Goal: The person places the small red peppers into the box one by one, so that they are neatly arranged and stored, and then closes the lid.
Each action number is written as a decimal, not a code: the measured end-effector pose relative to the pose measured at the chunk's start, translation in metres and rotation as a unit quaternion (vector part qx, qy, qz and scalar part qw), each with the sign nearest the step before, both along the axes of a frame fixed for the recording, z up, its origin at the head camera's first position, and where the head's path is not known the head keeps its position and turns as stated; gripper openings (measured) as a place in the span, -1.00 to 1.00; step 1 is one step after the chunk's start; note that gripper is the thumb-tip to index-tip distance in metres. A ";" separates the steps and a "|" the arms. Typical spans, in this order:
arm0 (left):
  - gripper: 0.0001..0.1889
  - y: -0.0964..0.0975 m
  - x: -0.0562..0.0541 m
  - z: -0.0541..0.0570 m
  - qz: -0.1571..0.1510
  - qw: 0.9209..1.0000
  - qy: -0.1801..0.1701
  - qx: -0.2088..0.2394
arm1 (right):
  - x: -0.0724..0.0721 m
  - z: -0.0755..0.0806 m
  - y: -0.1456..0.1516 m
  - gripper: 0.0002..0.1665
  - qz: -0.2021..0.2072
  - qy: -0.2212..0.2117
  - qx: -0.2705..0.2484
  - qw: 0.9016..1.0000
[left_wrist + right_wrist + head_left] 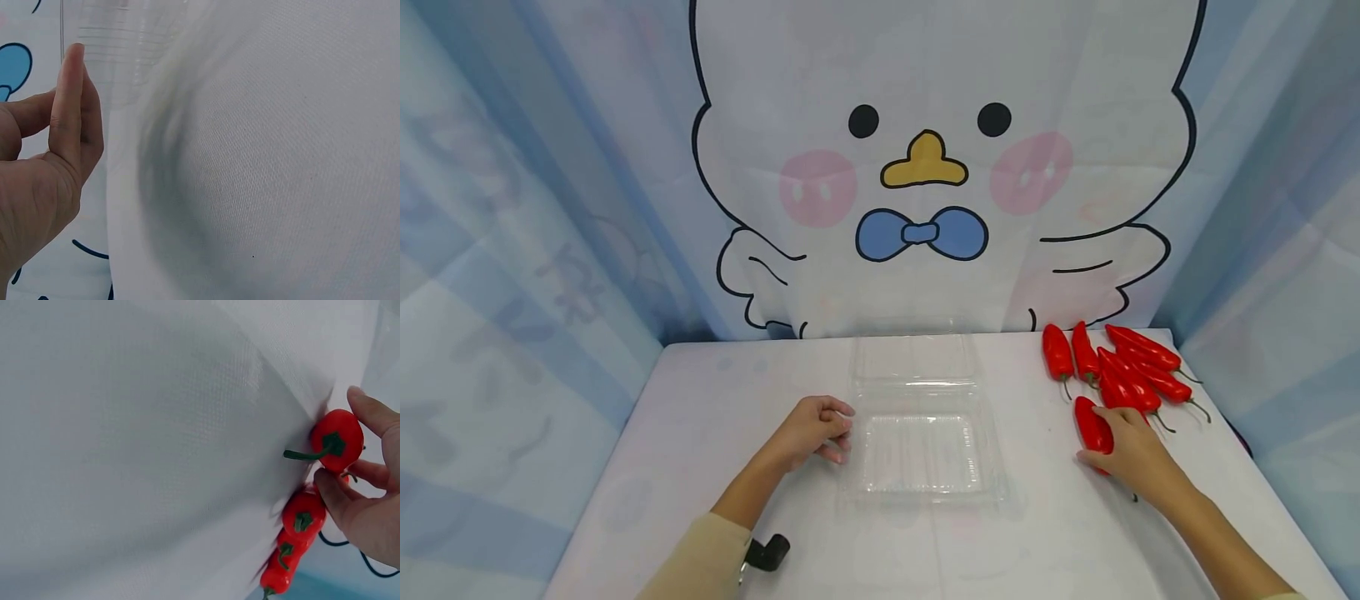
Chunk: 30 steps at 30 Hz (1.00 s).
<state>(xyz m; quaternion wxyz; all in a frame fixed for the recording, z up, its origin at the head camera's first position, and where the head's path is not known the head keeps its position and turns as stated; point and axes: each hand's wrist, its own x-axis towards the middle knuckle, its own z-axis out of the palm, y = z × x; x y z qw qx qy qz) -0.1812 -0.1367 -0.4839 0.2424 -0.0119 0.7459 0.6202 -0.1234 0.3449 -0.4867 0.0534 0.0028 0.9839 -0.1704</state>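
Right hand (1137, 451), lower right, pinches a red pepper (1090, 424) whose glossy skin might cause slipping; left hand (812, 430), centre, fingers relaxed.

White table (700, 417), pale blue curtains (497, 250), cartoon-bird backdrop (925, 296)

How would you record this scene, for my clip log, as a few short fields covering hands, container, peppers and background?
Left hand: beside the container's left edge; contact unclear
Right hand: holds one red pepper between thumb and fingers
Container: transparent, open, lid toward the backdrop
Other peppers: red, green-stemmed, grouped at the table's far right
Table: white covering
Backdrop: cartoon face, blue bow tie
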 end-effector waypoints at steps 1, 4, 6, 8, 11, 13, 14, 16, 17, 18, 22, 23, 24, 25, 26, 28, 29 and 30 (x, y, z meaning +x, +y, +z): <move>-0.71 0.000 0.000 0.000 0.000 1.000 0.000 -0.001 | 0.000 -0.001 0.000 0.16 -0.001 0.002 0.000 1.000; -0.71 0.000 -0.001 0.001 -0.001 1.000 0.002 -0.002 | 0.000 -0.003 -0.001 0.17 -0.006 0.002 -0.001 1.000; -0.72 0.000 -0.001 0.001 -0.002 1.000 0.002 -0.002 | 0.000 -0.004 -0.002 0.16 -0.012 0.002 -0.002 1.000; -0.72 0.000 -0.001 0.001 -0.001 1.000 0.002 -0.002 | 0.000 -0.004 -0.003 0.15 -0.018 0.002 -0.004 1.000; -0.72 0.000 -0.001 0.001 0.001 1.000 0.001 -0.002 | -0.001 -0.004 -0.004 0.15 -0.027 -0.001 -0.008 1.000; -0.72 0.000 -0.002 0.001 0.001 1.000 0.001 -0.002 | -0.002 -0.003 -0.004 0.15 -0.031 -0.003 -0.011 0.999; -0.72 0.000 -0.002 0.001 0.001 1.000 0.000 -0.001 | -0.002 -0.003 -0.004 0.15 -0.032 -0.004 -0.011 0.999; -0.72 0.000 -0.002 0.000 0.000 1.000 0.001 0.001 | -0.002 -0.003 -0.004 0.14 -0.032 -0.006 -0.012 0.999; -0.72 0.000 -0.002 0.000 -0.001 1.000 0.002 0.002 | -0.002 -0.003 -0.004 0.14 -0.032 -0.005 -0.012 0.999; -0.72 0.000 -0.002 0.000 -0.002 1.000 0.002 0.004 | -0.002 -0.003 -0.004 0.13 -0.031 -0.004 -0.013 0.999; -0.72 0.000 -0.001 0.000 -0.006 1.000 0.006 0.008 | -0.002 -0.003 -0.003 0.12 -0.029 -0.006 -0.014 0.999; -0.72 0.000 -0.001 0.000 -0.006 1.000 0.007 0.007 | -0.002 -0.003 -0.003 0.12 -0.028 -0.005 -0.015 0.999; -0.72 0.000 -0.001 0.000 -0.006 1.000 0.007 0.007 | -0.002 -0.003 -0.003 0.11 -0.028 -0.004 -0.015 0.999; -0.71 0.000 -0.001 0.000 -0.006 1.000 0.007 0.007 | -0.002 -0.003 -0.003 0.10 -0.026 -0.002 -0.015 1.000; -0.71 0.000 0.000 0.000 -0.006 1.000 0.006 0.006 | -0.001 -0.003 -0.003 0.09 -0.025 0.001 -0.016 1.000; -0.71 0.000 0.000 0.000 -0.006 1.000 0.005 0.004 | 0.000 -0.003 -0.002 0.08 -0.024 0.006 -0.017 1.000; -0.71 0.000 -0.001 0.000 -0.006 1.000 0.004 0.003 | 0.001 -0.003 -0.002 0.08 -0.023 0.008 -0.016 1.000; -0.71 0.001 -0.001 0.000 -0.006 1.000 0.003 0.004 | 0.001 -0.002 -0.001 0.08 -0.023 0.009 -0.016 1.000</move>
